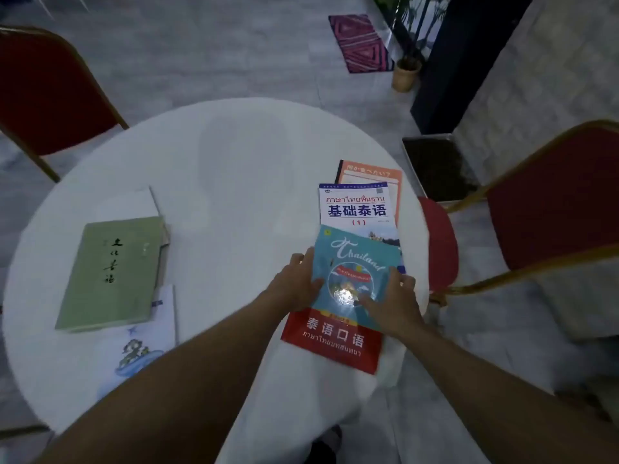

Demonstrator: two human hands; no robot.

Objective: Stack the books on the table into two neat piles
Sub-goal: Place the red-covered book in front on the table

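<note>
On the right of the round white table (234,155) several books overlap. A teal "Thailand" book (355,259) lies on top of a red book (335,343); behind it sit a white book with blue lettering (356,205) and an orange one (371,174). My left hand (294,283) grips the teal book's left edge, and my right hand (392,299) holds its right edge with fingers on the cover. On the left, a green book (114,272) rests over a white book (134,202) and an illustrated white book (140,346).
Red chairs with gold frames stand at the far left (43,92) and at the right (549,209). A dark tray (435,169) lies on the floor beyond the table's right edge. A potted plant (407,73) and a pink mat (361,43) are farther back.
</note>
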